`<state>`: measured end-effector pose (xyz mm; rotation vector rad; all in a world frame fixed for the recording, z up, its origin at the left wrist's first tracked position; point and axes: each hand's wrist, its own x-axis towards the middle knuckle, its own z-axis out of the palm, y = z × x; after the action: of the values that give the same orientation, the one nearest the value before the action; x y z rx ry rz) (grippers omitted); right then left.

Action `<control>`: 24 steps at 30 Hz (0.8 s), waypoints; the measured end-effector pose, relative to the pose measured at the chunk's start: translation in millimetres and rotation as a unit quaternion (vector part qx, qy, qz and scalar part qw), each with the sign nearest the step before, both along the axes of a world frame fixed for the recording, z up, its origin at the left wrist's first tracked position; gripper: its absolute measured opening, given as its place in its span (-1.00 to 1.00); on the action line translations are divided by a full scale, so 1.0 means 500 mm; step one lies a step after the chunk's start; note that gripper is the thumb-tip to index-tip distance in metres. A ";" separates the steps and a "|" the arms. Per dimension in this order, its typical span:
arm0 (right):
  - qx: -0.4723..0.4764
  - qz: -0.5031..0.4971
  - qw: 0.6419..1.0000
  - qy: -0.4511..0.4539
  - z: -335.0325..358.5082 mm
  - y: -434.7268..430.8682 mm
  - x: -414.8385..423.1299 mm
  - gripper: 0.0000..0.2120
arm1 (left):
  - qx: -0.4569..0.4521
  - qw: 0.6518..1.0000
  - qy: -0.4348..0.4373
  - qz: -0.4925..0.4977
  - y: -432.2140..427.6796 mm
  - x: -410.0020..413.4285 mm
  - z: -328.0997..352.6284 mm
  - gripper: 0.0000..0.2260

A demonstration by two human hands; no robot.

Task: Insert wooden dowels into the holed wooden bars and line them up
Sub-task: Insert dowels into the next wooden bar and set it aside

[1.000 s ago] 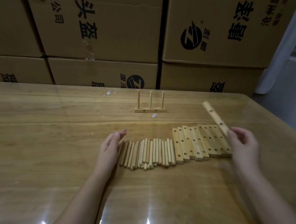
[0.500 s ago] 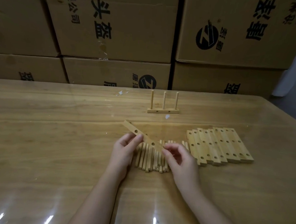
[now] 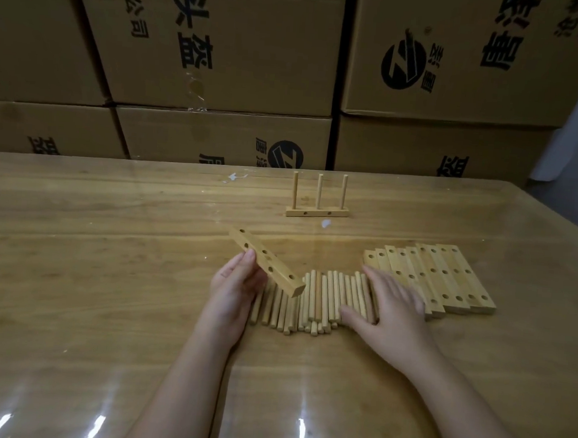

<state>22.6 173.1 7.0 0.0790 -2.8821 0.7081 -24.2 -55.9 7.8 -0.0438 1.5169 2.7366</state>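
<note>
Right hand (image 3: pixel 392 306) let go of bar (image 3: pixel 267 261), fingers now spread flat on dowels (image 3: pixel 330 290); left hand (image 3: pixel 233 288) fingers grip bar.

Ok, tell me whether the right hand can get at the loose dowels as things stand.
Probably yes. The right hand rests flat on the loose dowels with nothing covering them; the left hand holds the holed bar over their left end.
</note>
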 end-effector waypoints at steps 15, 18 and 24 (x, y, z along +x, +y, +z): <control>0.075 0.121 0.988 -0.064 0.021 0.057 0.007 -0.24 | -0.133 0.990 0.024 -0.025 0.003 0.011 0.002 -0.70; 0.040 0.116 0.990 -0.075 0.024 0.060 0.006 -0.28 | -0.144 0.989 0.027 -0.023 0.004 0.012 0.003 -0.76; -0.093 0.070 0.992 -0.042 0.040 0.068 0.010 -0.57 | -0.143 0.990 0.015 -0.014 0.008 0.015 0.005 -0.73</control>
<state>27.4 206.9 27.2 0.2334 -2.8936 1.0266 -16.5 -52.1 10.4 0.0152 1.8892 2.4869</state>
